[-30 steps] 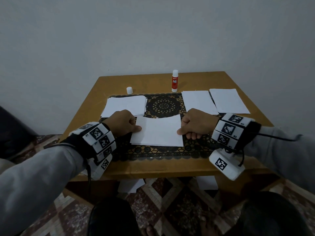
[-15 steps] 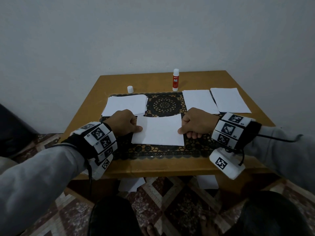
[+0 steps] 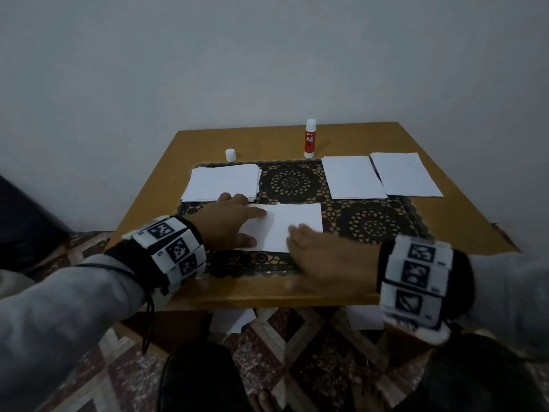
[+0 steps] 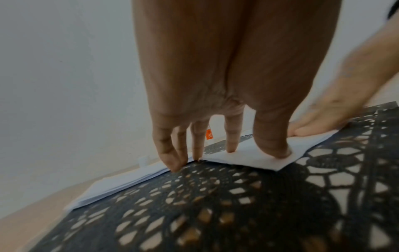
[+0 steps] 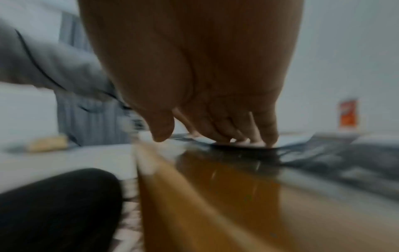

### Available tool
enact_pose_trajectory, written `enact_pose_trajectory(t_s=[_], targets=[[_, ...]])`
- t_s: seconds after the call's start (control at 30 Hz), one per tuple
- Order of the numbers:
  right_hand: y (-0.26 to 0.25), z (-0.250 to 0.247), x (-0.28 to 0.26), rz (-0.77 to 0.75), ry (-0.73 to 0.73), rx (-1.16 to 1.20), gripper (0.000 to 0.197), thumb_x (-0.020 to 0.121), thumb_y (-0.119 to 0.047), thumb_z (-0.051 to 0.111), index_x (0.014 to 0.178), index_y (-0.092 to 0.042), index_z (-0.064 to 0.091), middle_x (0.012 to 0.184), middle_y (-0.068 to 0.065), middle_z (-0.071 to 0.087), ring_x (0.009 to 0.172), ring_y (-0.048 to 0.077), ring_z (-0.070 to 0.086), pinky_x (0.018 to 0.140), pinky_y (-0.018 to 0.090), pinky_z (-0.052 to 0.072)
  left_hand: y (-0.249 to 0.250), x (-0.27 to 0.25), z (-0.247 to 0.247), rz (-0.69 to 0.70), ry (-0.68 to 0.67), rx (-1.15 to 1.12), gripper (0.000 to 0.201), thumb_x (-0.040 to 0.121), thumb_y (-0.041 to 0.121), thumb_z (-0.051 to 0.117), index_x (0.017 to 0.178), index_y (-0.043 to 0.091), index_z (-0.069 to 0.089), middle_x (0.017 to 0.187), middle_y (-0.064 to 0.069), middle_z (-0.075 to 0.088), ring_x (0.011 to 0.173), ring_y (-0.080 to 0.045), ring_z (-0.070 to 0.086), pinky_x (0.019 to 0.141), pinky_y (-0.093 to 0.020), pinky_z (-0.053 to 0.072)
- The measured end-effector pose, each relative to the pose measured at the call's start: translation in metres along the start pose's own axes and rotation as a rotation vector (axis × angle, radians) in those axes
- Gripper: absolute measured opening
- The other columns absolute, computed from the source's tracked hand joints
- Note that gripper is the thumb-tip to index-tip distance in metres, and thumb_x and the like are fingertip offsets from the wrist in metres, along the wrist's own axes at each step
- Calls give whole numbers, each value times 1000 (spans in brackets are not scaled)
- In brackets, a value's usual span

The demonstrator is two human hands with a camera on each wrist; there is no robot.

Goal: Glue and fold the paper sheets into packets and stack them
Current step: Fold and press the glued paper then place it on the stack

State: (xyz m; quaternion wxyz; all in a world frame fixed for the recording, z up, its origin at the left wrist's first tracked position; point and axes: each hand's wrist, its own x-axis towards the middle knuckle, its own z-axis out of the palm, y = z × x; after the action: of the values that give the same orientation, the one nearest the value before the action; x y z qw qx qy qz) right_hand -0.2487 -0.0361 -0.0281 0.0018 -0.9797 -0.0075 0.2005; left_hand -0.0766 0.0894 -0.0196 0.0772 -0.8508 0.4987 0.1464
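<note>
From the head view: a folded white paper (image 3: 292,226) flat on a black lace mat (image 3: 374,224) at the near middle of a wooden bench (image 3: 463,221). Left hand (image 3: 228,223) spread flat, fingers straight, pressing the paper's left end. Right hand (image 3: 326,257) blurred, fingers stretched out flat, tips on the paper's near right corner, palm over the bench's near edge. Behind the left hand, touching its far fingers, a stack of white packets (image 3: 222,182). At the far right, two single sheets (image 3: 352,176) side by side, partly off the mat. Further back, a red glue stick (image 3: 310,138) upright with its white cap on, and a loose white cap (image 3: 230,155) standing well apart to its left. Nothing between the hands and the paper. Plain grey wall behind; patterned tile floor (image 3: 297,352) below, with white paper lying under the bench.

From the left wrist: left fingers (image 4: 231,136) straight and slightly apart, thumb and forefinger tips down on the paper's near corner (image 4: 254,160), the others at its edge beside the packet stack (image 4: 121,182). Right hand flat on the paper's far end.

From the right wrist: heavily blurred; right fingertips (image 5: 267,136) down on a pale sheet, thumb off it, above the bench's edge (image 5: 194,196).
</note>
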Motion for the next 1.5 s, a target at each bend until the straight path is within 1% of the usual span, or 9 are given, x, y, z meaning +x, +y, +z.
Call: enact_pose_trajectory(t_s=[0.07,0.17,0.4,0.53,0.67,0.87,1.03,1.27,1.5], targets=[[-4,6,-10,-46,-138,-18,92,93,-64,28,152,0,-3,159,16,-15,147,30,-12,121,44,7,-3,0,1,-3,-48,-2,69,89,46,58,148,36,24,155,-6,21,138,-30,21,113,-47,25],[16,-4,-12,21,-180,-13,97,89,-71,21,151,-4,-13,158,14,-21,147,25,-17,122,41,0,-5,0,3,2,-49,-10,70,89,47,57,148,37,22,156,-6,17,140,-31,18,114,-49,23],[18,-4,-17,-10,-236,-71,99,87,-73,21,151,-6,-14,158,12,-22,147,24,-17,121,40,-1,-2,-1,2,4,-45,-8,69,90,45,56,149,36,21,157,-7,15,140,-32,18,115,-49,22],[31,-13,-10,102,-204,-90,99,87,-73,17,151,-4,-13,159,14,-18,147,26,-14,121,41,2,-1,-3,1,3,-45,5,69,91,45,56,149,36,21,157,-7,15,140,-32,18,115,-49,22],[20,-3,-23,1,-259,-127,101,85,-75,17,151,-6,-14,158,12,-21,147,25,-17,121,41,-2,-2,-2,2,5,-47,5,69,90,46,56,149,37,21,157,-6,15,140,-32,18,114,-50,23],[38,-19,-4,178,-162,-70,95,89,-71,20,152,-5,-5,160,13,-12,148,27,-10,121,47,6,2,-4,-1,0,-59,20,69,91,45,55,149,37,19,158,-7,14,141,-32,17,115,-50,21],[23,-21,0,48,-200,-45,89,92,-68,21,153,-9,-6,160,8,-14,148,24,-11,121,45,6,10,-7,-3,-33,-111,94,71,94,45,49,151,33,10,160,-5,-4,146,-29,-6,117,-55,9],[56,-26,25,173,-162,-41,80,98,-56,29,153,-11,-9,161,6,-13,149,27,-7,121,40,11,52,-14,-9,192,-264,-6,66,101,42,34,153,18,0,160,0,-11,147,-16,-4,118,-34,8],[56,-23,25,180,-138,-24,82,98,-56,30,153,-10,-8,161,5,-12,149,28,-6,121,41,11,58,0,-12,100,-268,18,72,100,48,28,152,13,-7,158,-4,-16,147,-17,-6,118,-34,6]])
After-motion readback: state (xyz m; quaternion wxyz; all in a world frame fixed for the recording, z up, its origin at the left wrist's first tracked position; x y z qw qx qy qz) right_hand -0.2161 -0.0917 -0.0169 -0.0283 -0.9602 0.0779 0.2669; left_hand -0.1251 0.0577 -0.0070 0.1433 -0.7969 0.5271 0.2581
